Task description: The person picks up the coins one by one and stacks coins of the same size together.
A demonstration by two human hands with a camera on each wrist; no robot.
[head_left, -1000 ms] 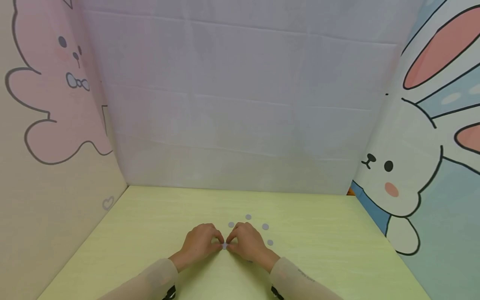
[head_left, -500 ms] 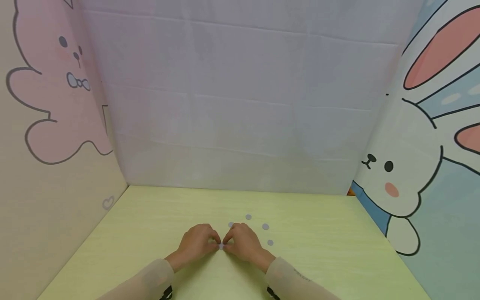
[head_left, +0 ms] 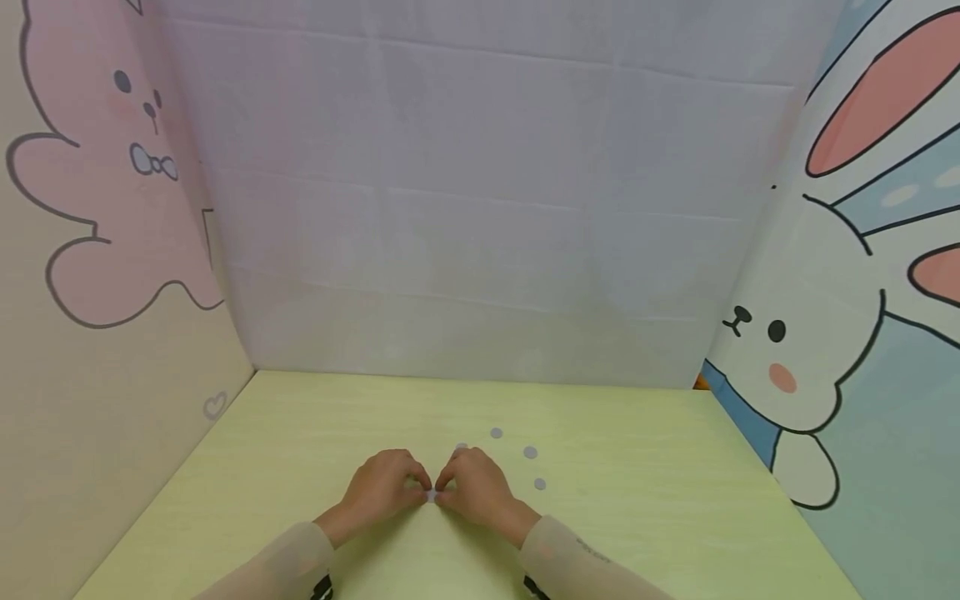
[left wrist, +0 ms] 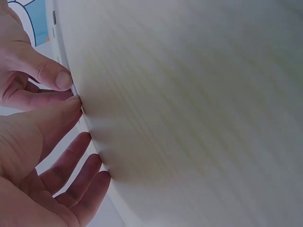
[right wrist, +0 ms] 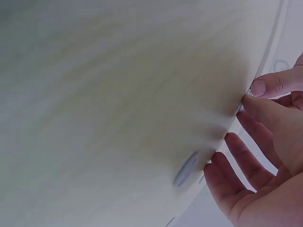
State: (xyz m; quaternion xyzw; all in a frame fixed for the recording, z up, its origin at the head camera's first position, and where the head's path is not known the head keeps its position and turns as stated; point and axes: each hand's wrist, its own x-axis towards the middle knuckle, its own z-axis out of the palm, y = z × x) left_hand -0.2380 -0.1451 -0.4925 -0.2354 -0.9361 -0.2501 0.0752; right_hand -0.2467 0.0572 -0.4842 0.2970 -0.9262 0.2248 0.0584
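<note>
A small flat grey disc [head_left: 431, 495] is between the fingertips of both hands, close over the pale yellow-green tabletop. My left hand [head_left: 384, 485] pinches its left side with thumb and index finger, and my right hand [head_left: 474, 485] pinches the right side. In the left wrist view, the two thumbs nearly meet, while the other fingers of the left hand [left wrist: 47, 156] reach down to the table surface. Under the right hand [right wrist: 270, 151] in the right wrist view lies another grey disc [right wrist: 185, 169], hidden in the head view.
Beyond the right hand, loose discs lie in a curve: one partly covered disc [head_left: 461, 446], a far disc [head_left: 497, 432], and two to the right, an upper disc [head_left: 531, 452] and a lower disc [head_left: 540, 483]. Cloth walls, including a white back sheet [head_left: 480, 208], border the tabletop [head_left: 337, 408].
Both hands have slid a little to the left together, carrying the pinched disc along. The right hand now covers more of the disc behind it; the other loose discs have stayed put.
</note>
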